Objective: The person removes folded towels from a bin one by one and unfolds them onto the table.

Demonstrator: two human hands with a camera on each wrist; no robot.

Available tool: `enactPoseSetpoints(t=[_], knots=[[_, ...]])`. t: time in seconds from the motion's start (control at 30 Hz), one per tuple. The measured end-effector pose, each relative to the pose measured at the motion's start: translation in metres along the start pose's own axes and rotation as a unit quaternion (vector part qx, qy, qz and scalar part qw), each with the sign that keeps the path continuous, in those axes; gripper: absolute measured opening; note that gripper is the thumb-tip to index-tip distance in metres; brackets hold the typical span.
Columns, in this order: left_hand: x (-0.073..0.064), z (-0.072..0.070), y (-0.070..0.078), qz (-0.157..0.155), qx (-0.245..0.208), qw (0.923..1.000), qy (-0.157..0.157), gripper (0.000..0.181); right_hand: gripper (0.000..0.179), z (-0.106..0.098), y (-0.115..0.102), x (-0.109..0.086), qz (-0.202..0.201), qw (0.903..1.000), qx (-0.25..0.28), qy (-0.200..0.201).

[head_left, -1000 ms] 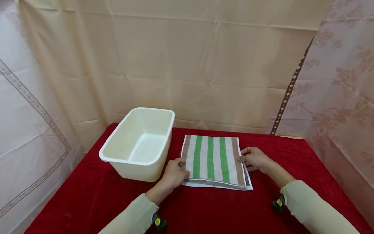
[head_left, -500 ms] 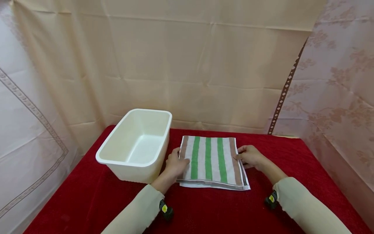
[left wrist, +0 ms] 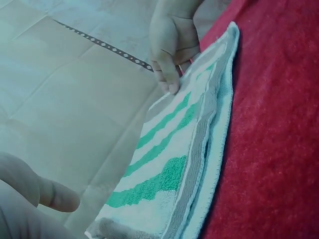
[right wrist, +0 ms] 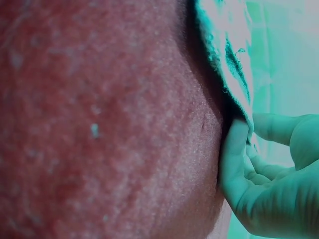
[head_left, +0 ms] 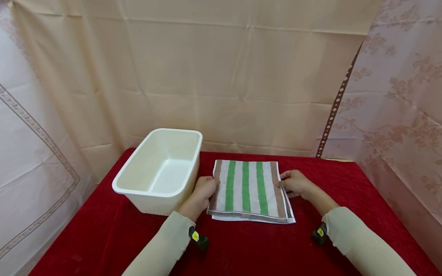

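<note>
A folded towel [head_left: 253, 188] with green, white and brown stripes lies on the red cloth, its layers slightly offset along the near and right edges. My right hand [head_left: 295, 184] pinches its right edge, thumb on top and fingers beneath, as the right wrist view also shows. My left hand [head_left: 203, 189] is at the towel's left edge, between towel and basin. In the left wrist view its thumb [left wrist: 60, 196] is straight and looks raised off the towel; its other fingers are mostly hidden.
A deep white plastic basin [head_left: 119, 184] stands close to my left hand and forearm. Red cloth [head_left: 259, 249] covers the table. Beige curtain [head_left: 190, 76] hangs behind it, with patterned curtains on both sides.
My left hand has gone from the towel's near left corner to farther up its left edge, and its thumb has come off the top. The right hand keeps its pinch; the view has shifted slightly.
</note>
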State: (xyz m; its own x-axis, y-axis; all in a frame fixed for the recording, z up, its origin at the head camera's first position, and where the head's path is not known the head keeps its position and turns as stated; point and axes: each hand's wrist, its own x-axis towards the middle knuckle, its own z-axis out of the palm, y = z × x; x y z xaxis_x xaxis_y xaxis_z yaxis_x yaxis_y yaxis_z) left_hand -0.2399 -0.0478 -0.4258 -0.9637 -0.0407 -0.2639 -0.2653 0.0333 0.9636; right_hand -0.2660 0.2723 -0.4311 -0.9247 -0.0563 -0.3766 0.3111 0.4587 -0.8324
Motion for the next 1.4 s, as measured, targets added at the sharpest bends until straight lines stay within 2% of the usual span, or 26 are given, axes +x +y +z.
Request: enactPoseSetpoints(t=[0.07, 0.23, 0.43, 0.57, 0.8, 1.0, 1.13, 1.23, 1.4], knots=[[0.0, 0.0, 0.0, -0.01, -0.017, 0.9997, -0.013, 0.019, 0.041, 0.0, -0.001, 0.0, 0.002, 1.0, 0.0, 0.0], [0.002, 0.002, 0.002, -0.01, -0.035, 0.9991, -0.02, 0.015, 0.035, -0.001, -0.004, 0.0, -0.004, 1.0, -0.001, 0.002], [0.003, 0.0, 0.001, -0.005, 0.022, 0.9997, -0.003, 0.038, 0.028, 0.0, -0.006, 0.002, -0.009, 0.9999, 0.01, 0.009], [0.004, -0.002, -0.001, -0.002, 0.051, 0.9986, 0.011, 0.037, 0.027, -0.002, -0.003, 0.005, -0.013, 0.9992, 0.037, 0.004], [0.006, 0.0, -0.002, 0.001, 0.048, 0.9987, 0.015, 0.042, 0.019, -0.007, -0.002, 0.005, -0.036, 0.9958, 0.084, -0.004], [0.008, 0.001, 0.001, 0.014, 0.048, 0.9984, 0.025, 0.038, 0.014, -0.014, -0.006, -0.002, -0.044, 0.9915, 0.121, -0.014], [0.012, 0.004, 0.004, 0.025, 0.044, 0.9984, 0.028, 0.033, 0.009, -0.02, -0.007, -0.013, -0.033, 0.9867, 0.159, -0.009], [0.015, 0.006, 0.006, 0.013, 0.04, 0.9989, 0.02, 0.031, 0.009, -0.023, -0.003, -0.023, -0.014, 0.9848, 0.173, -0.005], [0.015, 0.007, 0.003, -0.001, 0.071, 0.9974, 0.011, 0.035, 0.012, -0.024, 0.01, -0.031, 0.006, 0.9891, 0.146, -0.017]])
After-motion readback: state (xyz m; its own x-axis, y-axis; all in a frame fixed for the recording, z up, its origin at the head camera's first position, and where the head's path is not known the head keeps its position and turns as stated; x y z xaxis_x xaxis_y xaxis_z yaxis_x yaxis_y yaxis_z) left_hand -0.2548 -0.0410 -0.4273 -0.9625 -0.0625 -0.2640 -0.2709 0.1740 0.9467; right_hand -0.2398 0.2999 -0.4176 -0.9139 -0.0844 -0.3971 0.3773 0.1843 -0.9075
